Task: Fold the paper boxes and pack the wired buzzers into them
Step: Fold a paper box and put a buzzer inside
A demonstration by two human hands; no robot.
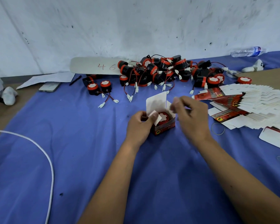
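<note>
A small red paper box [166, 126] stands on the blue cloth [87, 151] with its top flaps open. A red and black buzzer [163, 117] sits inside it. My left hand [140, 125] grips the box's left side, its thumb pressing a white side flap inward over the buzzer. My right hand [191, 113] hovers at the box's right side with curled fingers at the right flap; it is blurred, and whether it pinches the flap is unclear. The tall white lid flap [156, 102] stands upright behind. A pile of wired buzzers [160, 71] lies farther back.
A fanned stack of flat unfolded boxes [249, 104] lies to the right, rubber bands [217, 128] beside it. A white cable [44, 152] curves at the left. A phone [49, 86], pen [75, 80], and paper lie back left; a water bottle [247, 51] lies back right by the wall.
</note>
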